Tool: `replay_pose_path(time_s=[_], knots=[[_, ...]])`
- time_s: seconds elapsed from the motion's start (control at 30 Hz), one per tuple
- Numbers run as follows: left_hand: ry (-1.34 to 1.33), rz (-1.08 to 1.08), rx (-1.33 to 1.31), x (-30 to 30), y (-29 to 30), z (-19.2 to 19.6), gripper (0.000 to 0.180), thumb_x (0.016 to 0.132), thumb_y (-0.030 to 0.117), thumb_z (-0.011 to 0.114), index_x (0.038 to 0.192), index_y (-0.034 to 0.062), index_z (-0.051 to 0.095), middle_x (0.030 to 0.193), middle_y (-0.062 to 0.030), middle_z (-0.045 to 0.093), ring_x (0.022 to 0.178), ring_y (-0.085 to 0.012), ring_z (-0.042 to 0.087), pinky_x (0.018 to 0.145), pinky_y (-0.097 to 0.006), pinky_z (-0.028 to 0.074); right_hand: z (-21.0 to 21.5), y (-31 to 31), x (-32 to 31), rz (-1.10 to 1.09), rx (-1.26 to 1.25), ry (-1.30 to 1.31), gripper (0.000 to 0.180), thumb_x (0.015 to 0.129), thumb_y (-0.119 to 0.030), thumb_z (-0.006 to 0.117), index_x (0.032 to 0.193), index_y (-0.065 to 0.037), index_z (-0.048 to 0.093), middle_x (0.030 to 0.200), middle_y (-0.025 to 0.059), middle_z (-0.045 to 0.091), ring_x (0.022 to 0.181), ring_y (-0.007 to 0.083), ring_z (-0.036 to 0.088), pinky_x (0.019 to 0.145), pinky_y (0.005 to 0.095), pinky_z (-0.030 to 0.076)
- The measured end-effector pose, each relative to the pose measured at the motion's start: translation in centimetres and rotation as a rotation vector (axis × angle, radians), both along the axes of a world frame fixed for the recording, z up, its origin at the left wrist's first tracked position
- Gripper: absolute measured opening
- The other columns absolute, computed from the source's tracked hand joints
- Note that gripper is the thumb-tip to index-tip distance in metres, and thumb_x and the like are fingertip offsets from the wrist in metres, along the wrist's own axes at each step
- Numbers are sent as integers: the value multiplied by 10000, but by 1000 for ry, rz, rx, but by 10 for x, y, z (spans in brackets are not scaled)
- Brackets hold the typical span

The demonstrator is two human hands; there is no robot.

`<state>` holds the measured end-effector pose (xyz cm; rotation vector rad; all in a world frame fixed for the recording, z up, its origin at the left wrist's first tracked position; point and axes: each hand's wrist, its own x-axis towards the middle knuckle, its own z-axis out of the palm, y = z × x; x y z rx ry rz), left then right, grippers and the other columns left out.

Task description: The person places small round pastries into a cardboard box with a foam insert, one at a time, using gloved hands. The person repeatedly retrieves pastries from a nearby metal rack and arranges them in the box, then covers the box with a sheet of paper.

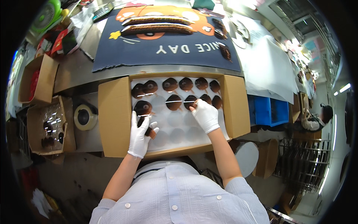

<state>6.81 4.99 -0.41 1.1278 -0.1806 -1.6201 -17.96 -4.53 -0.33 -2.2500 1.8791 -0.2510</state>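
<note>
- An open brown cardboard box (115,123) with its flaps folded outward is seen on the grey worktop, directly in front of the person; every place below is given relative to this box.
- Inside the box a white moulded tray (179,128) with round hollows is laid, so that each piece is kept apart from its neighbours.
- Dark brown round pieces in clear wrappers (174,102) are seated in the far rows of the tray; the near hollows are seen unfilled.
- The white-gloved left hand (141,135) is held over the near-left part of the tray, its fingers closed around one dark wrapped piece (148,131), seemingly kept just above a hollow.
- The white-gloved right hand (205,115) is laid on the middle of the tray, fingertips pressed on a dark piece (191,101) in the second row, apparently to settle it; whether it is gripped or only touched cannot be told.
- Beyond the box a dark blue printed mat (167,48) is spread, with long dark brown strips upon it.
- Left of the box a roll of tape (85,117) and smaller open cartons (46,128) holding more dark pieces are placed within reach.
- Right of the box a blue plastic crate (270,111) is set, and another person is seen far beyond it.
</note>
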Motion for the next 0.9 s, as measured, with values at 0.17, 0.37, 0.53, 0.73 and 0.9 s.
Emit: replay_pose_path(time_s=[0.17,0.37,0.53,0.73,0.9], knots=[[38,-6,-20,-1,11,7,746,1011,119,545,1578,182,65,1257,-88,507,995,-207,633,808,-397,583,-23,16,97,266,-51,-159,203,811,-281,725,898,-104,674,793,85,695,720,275,690,623,382,552],[15,-26,-24,3,20,3,753,1014,116,537,1585,202,53,1257,-88,491,1064,-222,602,860,-410,574,-24,0,108,232,-12,-84,141,811,-246,684,787,-107,676,729,93,690,671,286,686,607,397,549],[7,-31,-51,-1,16,1,737,1023,108,508,1586,190,39,1286,-98,505,1075,-237,611,874,-419,559,-26,0,86,154,12,-22,138,808,-245,705,810,-110,677,733,109,692,672,291,685,608,399,548],[-207,104,-189,-9,5,2,686,981,28,565,1541,65,170,1180,-88,556,970,-159,638,803,-280,569,10,13,90,185,203,-214,217,869,-286,695,909,-74,719,768,108,704,716,282,687,672,367,541],[-279,126,-231,-13,2,-5,350,946,-26,598,1278,21,497,1246,-91,556,1076,-171,641,863,-269,561,25,39,82,369,577,-565,223,860,-273,718,956,-78,767,840,136,717,775,290,680,733,346,531]])
